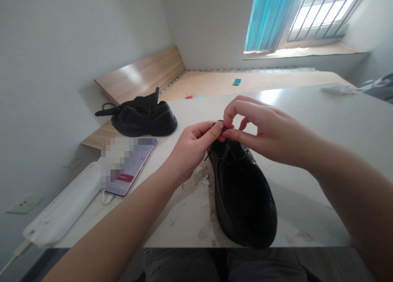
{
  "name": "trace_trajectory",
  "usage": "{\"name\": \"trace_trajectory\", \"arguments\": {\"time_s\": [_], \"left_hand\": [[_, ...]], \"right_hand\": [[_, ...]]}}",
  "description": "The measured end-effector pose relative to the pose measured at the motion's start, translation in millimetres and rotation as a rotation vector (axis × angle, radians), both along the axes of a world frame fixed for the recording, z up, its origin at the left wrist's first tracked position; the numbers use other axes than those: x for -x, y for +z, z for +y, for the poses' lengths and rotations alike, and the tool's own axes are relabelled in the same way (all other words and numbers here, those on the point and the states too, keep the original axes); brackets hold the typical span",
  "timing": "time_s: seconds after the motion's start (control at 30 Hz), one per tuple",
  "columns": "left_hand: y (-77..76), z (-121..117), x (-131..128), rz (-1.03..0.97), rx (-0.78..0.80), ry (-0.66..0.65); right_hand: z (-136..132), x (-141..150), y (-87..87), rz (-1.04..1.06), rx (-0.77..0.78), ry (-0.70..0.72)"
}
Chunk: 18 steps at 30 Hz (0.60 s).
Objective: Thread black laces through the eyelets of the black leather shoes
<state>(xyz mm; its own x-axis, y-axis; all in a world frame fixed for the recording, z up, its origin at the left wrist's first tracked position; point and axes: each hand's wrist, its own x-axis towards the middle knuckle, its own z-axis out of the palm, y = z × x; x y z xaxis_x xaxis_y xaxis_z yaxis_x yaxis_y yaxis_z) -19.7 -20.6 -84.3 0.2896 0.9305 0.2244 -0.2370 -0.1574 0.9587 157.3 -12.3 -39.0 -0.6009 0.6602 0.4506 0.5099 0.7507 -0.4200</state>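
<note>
A black leather shoe rests on the white table with its heel opening toward me and its toe pointing away. Over its front, my left hand pinches the dark shoelace between thumb and forefinger. My right hand meets it there, thumb and fingertips closed on the same shoelace. A thin lace end sticks out below the left fingers. The fingers hide most of the toe and the exact shape of the lace between them.
A second black shoe with loose laces stands at the back left. Nearer me, a lit phone lies beside a long white power strip. Dirt marks the white table around the shoe. Beyond are a wooden board and a barred window.
</note>
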Motion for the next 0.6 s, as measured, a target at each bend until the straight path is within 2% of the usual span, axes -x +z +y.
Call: {"name": "trace_trajectory", "arguments": {"time_s": [0.27,0.43,0.6], "left_hand": [[-1.9,2.3,3.3,0.007,0.011,-0.005],[0.9,2.9,4.0,0.033,-0.014,-0.015],[3.2,3.9,6.5,0.129,-0.102,0.075]], "right_hand": [[5.4,-2.0,0.8,0.038,-0.085,0.076],[6.6,-4.1,0.8,0.053,-0.049,0.106],[4.6,-4.8,0.7,0.05,0.032,0.053]]}}
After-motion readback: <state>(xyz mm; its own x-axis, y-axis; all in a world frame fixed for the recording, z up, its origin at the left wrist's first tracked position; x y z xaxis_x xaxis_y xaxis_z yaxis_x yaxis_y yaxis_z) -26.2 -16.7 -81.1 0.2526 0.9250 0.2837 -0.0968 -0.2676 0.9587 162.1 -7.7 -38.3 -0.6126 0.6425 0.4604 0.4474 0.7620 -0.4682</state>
